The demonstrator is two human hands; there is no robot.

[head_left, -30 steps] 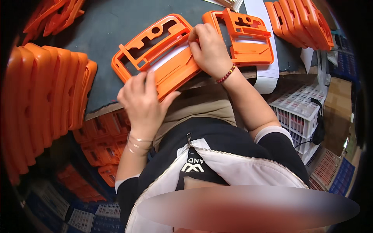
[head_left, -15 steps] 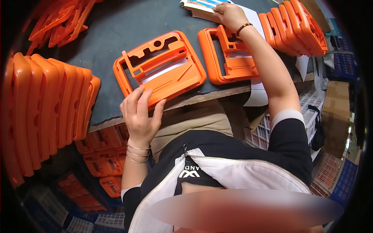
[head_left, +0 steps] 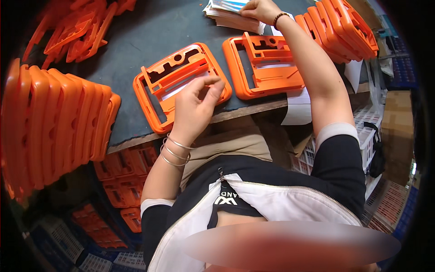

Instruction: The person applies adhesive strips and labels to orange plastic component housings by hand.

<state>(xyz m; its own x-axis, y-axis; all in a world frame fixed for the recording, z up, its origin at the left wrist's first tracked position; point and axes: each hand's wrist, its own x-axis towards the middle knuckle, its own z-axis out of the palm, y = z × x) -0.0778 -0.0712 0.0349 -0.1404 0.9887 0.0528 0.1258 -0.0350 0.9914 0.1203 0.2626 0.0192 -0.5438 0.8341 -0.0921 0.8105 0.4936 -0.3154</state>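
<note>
I see left hand loosely curled, empty, over stiff light orange frame; grip its rim. Right hand grasping paper stack.

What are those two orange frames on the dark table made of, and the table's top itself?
The two flat orange frames look like moulded plastic: uniform colour, soft sheen, rounded corners, cut-out slots. The dark grey tabletop seems a matt mat or felt-like sheet over a wooden board, whose pale edge shows in front.
</note>
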